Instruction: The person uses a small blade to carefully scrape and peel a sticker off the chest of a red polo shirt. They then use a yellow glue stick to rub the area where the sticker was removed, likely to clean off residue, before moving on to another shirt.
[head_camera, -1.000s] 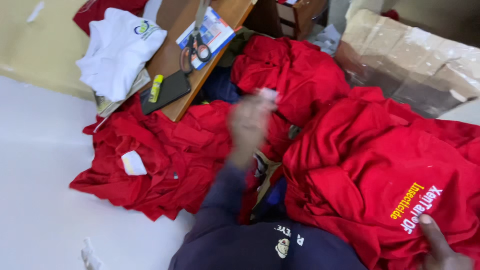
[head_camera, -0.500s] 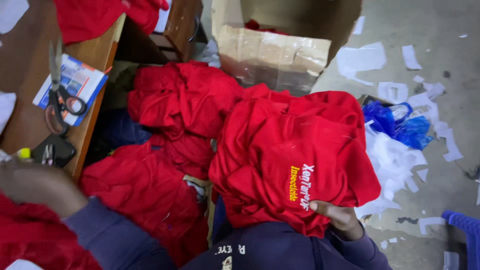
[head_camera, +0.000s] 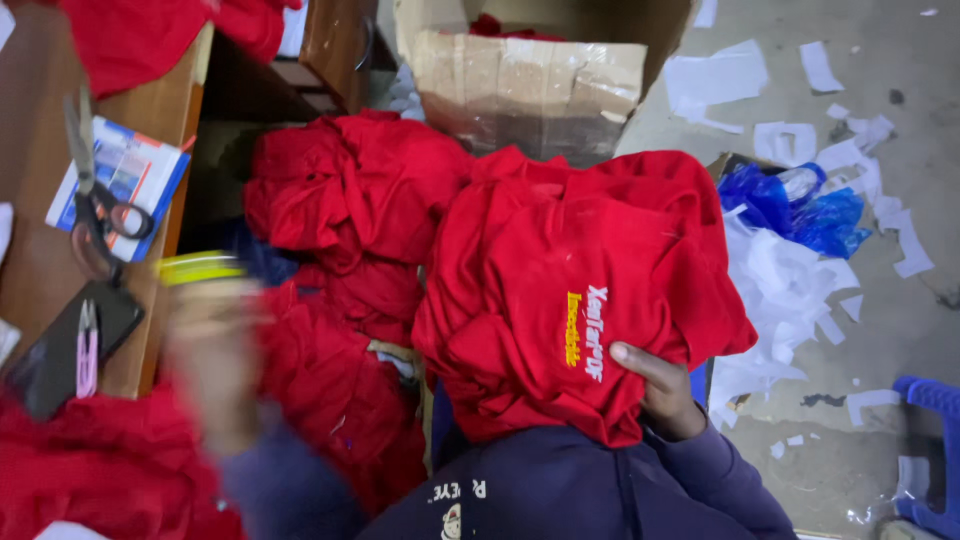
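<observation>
Right hand (head_camera: 655, 385), fingers curled, grips the red shirt (head_camera: 580, 290) on the lap. Left hand (head_camera: 210, 350), raised beside the tabletop (head_camera: 45, 270), is blurred; its grip cannot be told.

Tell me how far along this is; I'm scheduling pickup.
Done: no finished stack shows. In hand: the right hand grips a printed red shirt on the lap; the blurred left hand is by a yellow object. Left: loose red shirts heaped before the cardboard box.
</observation>
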